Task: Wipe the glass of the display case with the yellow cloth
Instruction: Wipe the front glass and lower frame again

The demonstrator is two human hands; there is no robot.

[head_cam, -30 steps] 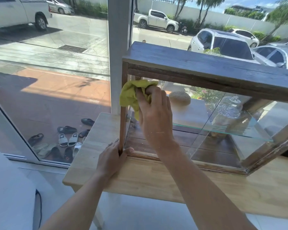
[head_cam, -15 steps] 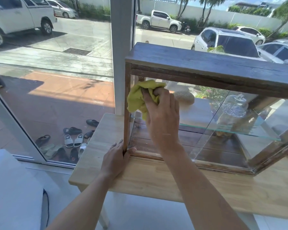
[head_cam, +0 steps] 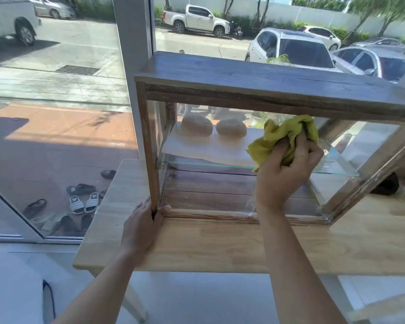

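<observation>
Yellow cloth (head_cam: 283, 136) mid-wipe

Bunched in my right hand's (head_cam: 288, 169) curled fingers, it presses the front glass (head_cam: 208, 183) near the display case's (head_cam: 267, 80) upper right. My left hand (head_cam: 143, 220), fingers straight, braces the lower-left corner. Next, I reckon: lower strokes, steady pressure.

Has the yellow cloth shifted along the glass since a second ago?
Yes. The yellow cloth has slid right, from beside the display case's left post to well past the two buns.
</observation>
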